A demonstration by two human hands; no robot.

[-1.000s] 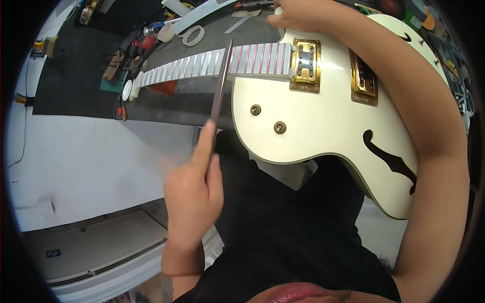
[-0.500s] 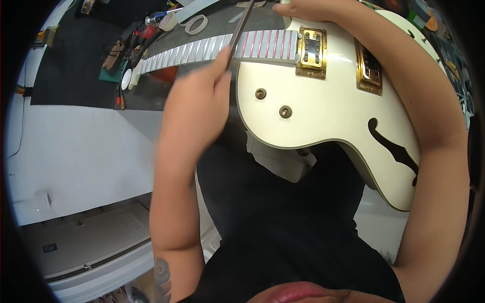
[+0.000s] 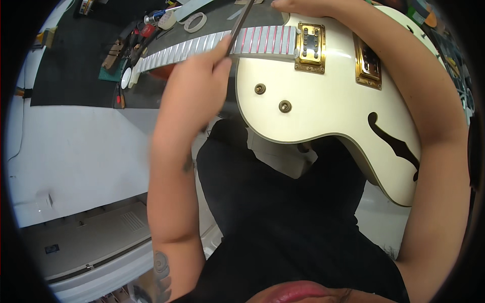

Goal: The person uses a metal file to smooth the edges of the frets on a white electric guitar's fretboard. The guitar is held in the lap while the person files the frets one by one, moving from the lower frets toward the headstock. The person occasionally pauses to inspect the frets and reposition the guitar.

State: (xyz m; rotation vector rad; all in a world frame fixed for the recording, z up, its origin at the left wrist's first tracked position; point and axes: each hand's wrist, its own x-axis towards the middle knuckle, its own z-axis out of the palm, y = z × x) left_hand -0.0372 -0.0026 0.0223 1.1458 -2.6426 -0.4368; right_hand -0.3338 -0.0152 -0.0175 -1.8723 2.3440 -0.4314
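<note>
A cream hollow-body electric guitar (image 3: pixel 323 108) lies with its neck toward the left. Silver-grey covering hides the fingerboard (image 3: pixel 202 48), and several frets near the body show red lines. My left hand (image 3: pixel 199 83) is closed round a narrow dark file (image 3: pixel 240 28), which slants across the neck and runs out at the top edge. Over the guitar's right side reaches my right arm. My right hand (image 3: pixel 298 6) rests by the far edge of the body, close to the neck; one outstretched digit shows, while the other fingers are hidden or cut off.
On the dark mat (image 3: pixel 65 76) at the far left lie a roll of tape (image 3: pixel 195 22), red-handled tools (image 3: pixel 146 31) and a small white oval dish (image 3: pixel 126 78). A white surface (image 3: pixel 81 156) stands to the left. More tools crowd the right rim.
My left hand has slid a little farther away along the file's direction. The guitar appears slightly higher in the picture. My right hand stays by the body's far edge.
</note>
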